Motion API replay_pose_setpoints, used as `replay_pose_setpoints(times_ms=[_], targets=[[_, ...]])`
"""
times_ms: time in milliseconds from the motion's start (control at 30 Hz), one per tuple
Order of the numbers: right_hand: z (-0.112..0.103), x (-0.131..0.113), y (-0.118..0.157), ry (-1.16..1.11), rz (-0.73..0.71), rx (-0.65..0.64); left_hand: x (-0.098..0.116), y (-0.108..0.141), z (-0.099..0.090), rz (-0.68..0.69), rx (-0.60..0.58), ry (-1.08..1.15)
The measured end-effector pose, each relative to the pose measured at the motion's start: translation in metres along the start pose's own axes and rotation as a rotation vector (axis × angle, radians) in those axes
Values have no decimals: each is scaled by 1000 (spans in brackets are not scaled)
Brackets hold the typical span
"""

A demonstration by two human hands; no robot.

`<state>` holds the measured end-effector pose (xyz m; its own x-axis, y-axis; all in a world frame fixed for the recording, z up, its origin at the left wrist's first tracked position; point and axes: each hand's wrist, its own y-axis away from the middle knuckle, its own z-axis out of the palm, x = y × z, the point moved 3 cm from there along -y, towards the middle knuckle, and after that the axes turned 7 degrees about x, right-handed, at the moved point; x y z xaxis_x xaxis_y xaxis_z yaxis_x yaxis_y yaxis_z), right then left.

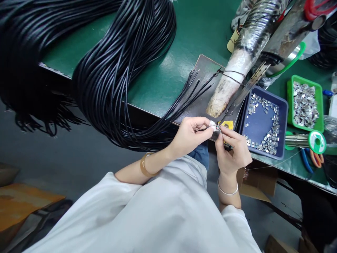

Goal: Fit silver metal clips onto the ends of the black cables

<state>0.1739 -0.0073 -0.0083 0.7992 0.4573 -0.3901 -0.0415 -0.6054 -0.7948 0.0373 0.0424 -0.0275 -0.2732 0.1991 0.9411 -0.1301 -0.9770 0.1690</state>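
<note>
My left hand (193, 135) pinches a small metal connector (217, 128) at the table's front edge, with white wrap on a fingertip. Touching the connector from the other side, my right hand (233, 147) has thumb and index finger closed at it; a thin wire trails from below that hand. Just behind the fingers lies a yellow piece (226, 125). A large bundle of black cables (126, 63) drapes over the green table to the left. Several cable ends (196, 84) rest on a grey plate (207, 65). How the connector meets a cable is hidden by the fingers.
A blue tray (281, 130) and a green tray (319, 105) hold small metal parts at the right. Beside them are a solder spool (317, 142) and pliers (312, 160). A wrapped white rod (231, 77) and a metal tool (250, 82) slant above my hands.
</note>
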Motion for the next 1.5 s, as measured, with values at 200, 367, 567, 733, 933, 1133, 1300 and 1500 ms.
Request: replay_pose_setpoints(times_ms=[200,367,567,733,933,1133,1300,1500], targets=[[3,1,-1,34,-18,9,0,-1,1,32,34,-56],[2,-4,-5,33,-11,25,7,-1,1,48,46,-83],[1,-5,-5,79,-74,3,10,-1,1,57,30,-111],[2,-2,-3,44,-96,0,8,0,0,62,11,-165],[3,0,-8,-84,70,53,7,0,0,78,1,-173],[3,0,-11,-78,79,46,9,0,0,139,1,-188],[2,-4,-12,-72,85,48,14,0,1,144,-9,-176],[2,-1,-9,-81,79,33,15,-1,1,90,-61,-163]])
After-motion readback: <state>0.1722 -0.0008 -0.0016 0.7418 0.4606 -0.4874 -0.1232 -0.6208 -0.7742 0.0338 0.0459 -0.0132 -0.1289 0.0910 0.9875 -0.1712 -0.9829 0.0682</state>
